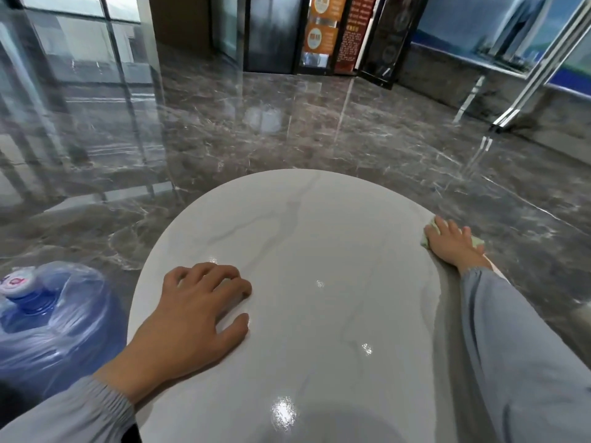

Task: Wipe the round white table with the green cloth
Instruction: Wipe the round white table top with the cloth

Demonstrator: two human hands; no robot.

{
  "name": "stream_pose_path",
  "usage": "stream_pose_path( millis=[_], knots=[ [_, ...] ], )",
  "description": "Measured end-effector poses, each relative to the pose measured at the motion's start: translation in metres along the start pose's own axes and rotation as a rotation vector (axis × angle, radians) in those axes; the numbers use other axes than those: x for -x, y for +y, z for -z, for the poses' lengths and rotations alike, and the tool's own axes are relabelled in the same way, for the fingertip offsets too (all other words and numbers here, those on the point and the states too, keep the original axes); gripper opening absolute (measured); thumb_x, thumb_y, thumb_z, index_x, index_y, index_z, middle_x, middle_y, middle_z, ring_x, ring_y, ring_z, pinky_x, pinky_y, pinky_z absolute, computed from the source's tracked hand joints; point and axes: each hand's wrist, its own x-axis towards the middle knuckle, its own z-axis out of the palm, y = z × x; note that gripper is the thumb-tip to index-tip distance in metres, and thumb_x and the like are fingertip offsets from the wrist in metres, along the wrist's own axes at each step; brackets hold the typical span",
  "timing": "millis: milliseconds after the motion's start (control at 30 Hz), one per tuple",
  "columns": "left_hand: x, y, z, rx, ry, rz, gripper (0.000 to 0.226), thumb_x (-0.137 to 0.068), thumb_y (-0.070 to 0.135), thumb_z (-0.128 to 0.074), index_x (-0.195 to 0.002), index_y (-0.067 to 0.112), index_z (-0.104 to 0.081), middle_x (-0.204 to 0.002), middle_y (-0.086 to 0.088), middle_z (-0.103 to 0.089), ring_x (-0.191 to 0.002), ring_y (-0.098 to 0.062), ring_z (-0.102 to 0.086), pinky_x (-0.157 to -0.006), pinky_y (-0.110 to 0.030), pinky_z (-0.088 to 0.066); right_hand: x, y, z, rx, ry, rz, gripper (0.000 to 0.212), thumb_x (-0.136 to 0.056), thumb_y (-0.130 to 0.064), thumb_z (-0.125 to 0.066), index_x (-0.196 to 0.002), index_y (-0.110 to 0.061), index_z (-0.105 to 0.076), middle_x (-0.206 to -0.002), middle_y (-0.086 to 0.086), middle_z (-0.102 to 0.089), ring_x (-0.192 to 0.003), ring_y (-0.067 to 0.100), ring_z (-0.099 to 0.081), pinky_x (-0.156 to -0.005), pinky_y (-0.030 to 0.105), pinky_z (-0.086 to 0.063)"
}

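The round white table (303,238) with faint grey veins fills the lower middle of the view. My right hand (454,243) lies flat at the table's far right edge, pressing the pale green cloth (430,233) against the top; only the cloth's ends show on either side of the hand. My left hand (198,318) rests on the left part of the tabletop with its fingers curled down onto the surface and nothing in it. Both arms wear grey-blue sleeves.
A blue water jug (44,318) wrapped in clear plastic stands on the floor just left of the table. Glossy dark marble floor (287,132) surrounds the table. Glass partitions stand at the left, dark doors and posters at the back.
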Motion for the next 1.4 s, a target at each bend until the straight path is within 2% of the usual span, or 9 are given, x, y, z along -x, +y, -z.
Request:
stream_pose_path(
  millis=[167,333,433,500,600,700,1033,1167,1400],
  knots=[
    [0.000,0.001,0.003,-0.003,-0.026,0.012,0.042,-0.091,0.064,-0.043,-0.125,0.046,-0.060,-0.131,0.022,-0.054,-0.133,-0.015,-0.047,-0.113,-0.044,-0.027,0.018,-0.137,-0.030,0.043,-0.054,0.311,0.059,-0.104,-0.056,-0.019,-0.161,-0.046,-0.013,-0.174,-0.011,-0.002,-0.160,0.027,0.005,-0.122,0.064,0.002],
    [0.000,0.003,0.004,-0.002,-0.027,0.014,0.043,-0.090,0.065,-0.044,-0.125,0.045,-0.061,-0.132,0.021,-0.055,-0.132,-0.015,-0.047,-0.111,-0.041,-0.025,0.119,-0.300,-0.082,0.183,-0.114,0.816,0.059,-0.108,-0.056,-0.021,-0.164,-0.043,-0.010,-0.175,-0.008,0.000,-0.160,0.028,0.005,-0.123,0.061,0.005],
    [0.001,0.003,0.005,-0.012,-0.023,0.012,0.045,-0.090,0.065,-0.045,-0.125,0.044,-0.062,-0.134,0.021,-0.055,-0.131,-0.013,-0.047,-0.110,-0.040,-0.025,0.183,-0.343,-0.108,0.204,-0.188,1.072,0.061,-0.106,-0.061,-0.022,-0.163,-0.046,-0.011,-0.174,-0.011,0.000,-0.160,0.023,0.008,-0.122,0.060,0.009],
    [0.001,0.003,0.005,-0.014,-0.018,0.009,0.045,-0.089,0.065,-0.046,-0.124,0.043,-0.064,-0.134,0.019,-0.056,-0.130,-0.014,-0.047,-0.109,-0.041,-0.027,0.193,-0.345,-0.111,0.185,-0.186,1.111,0.062,-0.105,-0.064,-0.022,-0.163,-0.046,-0.013,-0.174,-0.011,-0.002,-0.160,0.020,0.007,-0.123,0.058,0.007],
    [0.000,0.003,0.005,0.004,0.003,0.014,0.041,-0.089,0.064,-0.048,-0.123,0.046,-0.063,-0.131,0.023,-0.056,-0.128,-0.011,-0.048,-0.108,-0.041,-0.029,0.174,-0.320,-0.095,0.127,-0.163,1.021,0.061,-0.104,-0.065,-0.024,-0.163,-0.047,-0.015,-0.174,-0.011,-0.005,-0.160,0.020,0.003,-0.124,0.056,0.005],
    [0.000,0.000,0.005,0.009,-0.004,0.016,0.042,-0.090,0.066,-0.045,-0.124,0.047,-0.062,-0.131,0.024,-0.055,-0.128,-0.009,-0.047,-0.109,-0.040,-0.029,0.128,-0.267,-0.074,0.069,-0.114,0.792,0.060,-0.105,-0.063,-0.024,-0.163,-0.047,-0.016,-0.174,-0.010,-0.006,-0.161,0.023,0.000,-0.125,0.057,0.002],
    [-0.002,-0.004,0.000,-0.008,0.006,0.017,0.044,-0.091,0.068,-0.043,-0.125,0.048,-0.061,-0.132,0.023,-0.055,-0.129,-0.011,-0.048,-0.108,-0.039,-0.027,0.035,-0.005,-0.014,0.004,0.030,0.160,0.062,-0.100,-0.066,-0.018,-0.159,-0.049,-0.019,-0.173,-0.011,-0.011,-0.160,0.026,-0.004,-0.122,0.062,-0.004],
    [-0.004,-0.007,-0.003,-0.008,0.013,0.006,0.043,-0.090,0.069,-0.044,-0.125,0.049,-0.061,-0.131,0.023,-0.055,-0.129,-0.010,-0.047,-0.107,-0.038,-0.026,0.047,0.048,-0.006,0.007,0.027,0.050,0.063,-0.100,-0.066,-0.019,-0.161,-0.048,-0.017,-0.173,-0.011,-0.008,-0.160,0.027,-0.001,-0.124,0.061,-0.003],
    [-0.005,-0.002,-0.002,-0.029,0.014,0.009,0.043,-0.089,0.067,-0.044,-0.122,0.047,-0.063,-0.130,0.018,-0.059,-0.128,-0.015,-0.052,-0.105,-0.045,-0.033,0.078,0.060,-0.010,0.027,0.038,0.022,0.060,-0.104,-0.063,-0.018,-0.162,-0.046,-0.016,-0.174,-0.010,-0.008,-0.160,0.027,0.000,-0.123,0.060,-0.001]
  ],
)
